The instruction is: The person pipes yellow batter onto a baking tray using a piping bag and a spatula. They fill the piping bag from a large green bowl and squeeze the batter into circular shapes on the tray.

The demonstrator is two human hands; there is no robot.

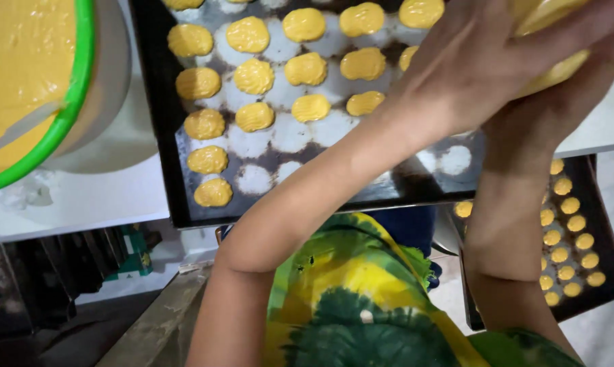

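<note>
A soft yellow piping bag (548, 41), bulging with batter, is held at the upper right over a dark baking tray (159, 129). Rows of rounded yellow batter mounds (253, 76) are laid on the tray's pale floured circles (290, 132).

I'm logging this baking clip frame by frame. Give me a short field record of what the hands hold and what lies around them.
left hand: wrapped around a yellow piping bag, above the tray's right part
right hand: also gripping the piping bag, from the right
baking tray: dark, floured circles, many topped with yellow batter mounds
unfilled circles: near the front edge and right side
bucket: green rim, yellow batter, white spatula inside
second tray: lower right, filled with small mounds
</note>
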